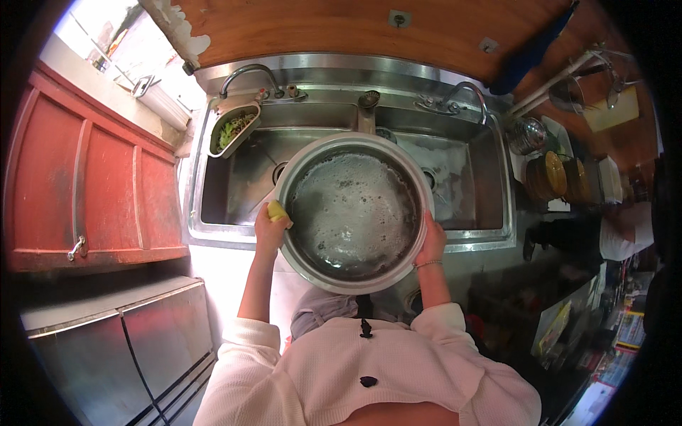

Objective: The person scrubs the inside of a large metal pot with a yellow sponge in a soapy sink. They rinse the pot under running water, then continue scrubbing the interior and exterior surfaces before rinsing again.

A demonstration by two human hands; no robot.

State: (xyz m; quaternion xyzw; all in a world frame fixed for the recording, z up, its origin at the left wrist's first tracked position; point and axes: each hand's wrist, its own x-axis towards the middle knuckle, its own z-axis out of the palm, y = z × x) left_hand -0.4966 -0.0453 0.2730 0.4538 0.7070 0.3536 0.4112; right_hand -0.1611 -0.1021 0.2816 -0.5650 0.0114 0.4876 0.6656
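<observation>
A large round metal basin [357, 139] full of foamy, greyish water is held level over the front edge and middle of a double stainless steel sink [218, 232]. My left hand [272, 226] grips the basin's left rim and also pinches a yellow sponge [276, 211] against it. Around the right rim closes my right hand [433, 238], with a bracelet at the wrist. White suds [453, 165] lie in the right sink bowl. The left bowl's floor shows a drain, partly covered by the basin.
A corner strainer [234, 130] with green vegetable scraps hangs at the left bowl's back corner. Two curved faucets [250, 68] [471, 88] rise behind. Stacked yellowish bowls [554, 175] stand right of the sink; a red door [112, 181] and a metal cabinet [122, 351] are at left.
</observation>
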